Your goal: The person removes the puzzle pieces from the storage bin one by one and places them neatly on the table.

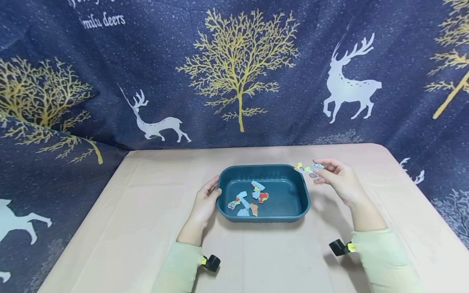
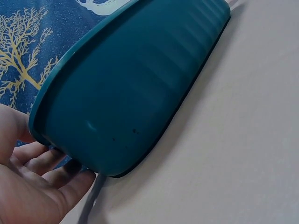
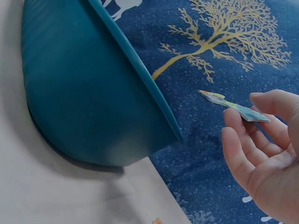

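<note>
My left hand (image 1: 207, 200) grips the left end of a deep teal rectangular tray (image 1: 264, 218), thumb over the rim and fingers curled against the outer wall. In the left wrist view that hand (image 2: 39, 182) is at the tray's near corner. Just off the tray's back right corner, my right hand (image 1: 338, 181) pinches a ragged piece of printed card (image 1: 309, 167) in light blue and yellow between thumb and fingers. The right wrist view shows this card (image 3: 233, 107) edge-on, its far tip pointing toward the tray. Several similar torn pieces (image 1: 243, 202) lie inside the tray, toward its left half.
A small orange scrap (image 3: 157, 221) shows beside the tray at the bottom of the right wrist view. The tray stands on a beige-covered table (image 1: 146, 228). Behind it hangs a dark blue cloth (image 1: 264, 134) with trees and deer. A black wrist device (image 1: 211, 263) sits by the left sleeve.
</note>
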Demonstrator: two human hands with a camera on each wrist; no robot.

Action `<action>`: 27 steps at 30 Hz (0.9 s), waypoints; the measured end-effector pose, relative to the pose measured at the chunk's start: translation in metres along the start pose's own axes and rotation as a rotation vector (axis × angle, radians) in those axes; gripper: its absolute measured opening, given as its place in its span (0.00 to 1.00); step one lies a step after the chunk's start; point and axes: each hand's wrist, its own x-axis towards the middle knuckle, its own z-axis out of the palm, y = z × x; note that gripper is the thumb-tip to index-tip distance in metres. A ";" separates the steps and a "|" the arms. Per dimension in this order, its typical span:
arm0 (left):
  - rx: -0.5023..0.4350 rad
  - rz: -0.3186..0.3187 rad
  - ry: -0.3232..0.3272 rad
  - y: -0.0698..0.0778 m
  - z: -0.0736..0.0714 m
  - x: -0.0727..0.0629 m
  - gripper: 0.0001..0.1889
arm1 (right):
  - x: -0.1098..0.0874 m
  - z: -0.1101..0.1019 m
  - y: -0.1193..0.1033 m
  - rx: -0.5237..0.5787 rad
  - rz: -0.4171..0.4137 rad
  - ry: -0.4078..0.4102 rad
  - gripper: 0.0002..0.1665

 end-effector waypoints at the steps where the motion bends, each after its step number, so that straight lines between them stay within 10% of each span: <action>1: -0.002 0.001 0.001 0.000 0.000 0.000 0.25 | 0.000 -0.001 0.000 0.008 -0.002 0.001 0.11; 27: 0.011 0.005 -0.020 -0.004 -0.001 0.001 0.25 | -0.004 -0.034 -0.004 0.198 0.017 0.089 0.16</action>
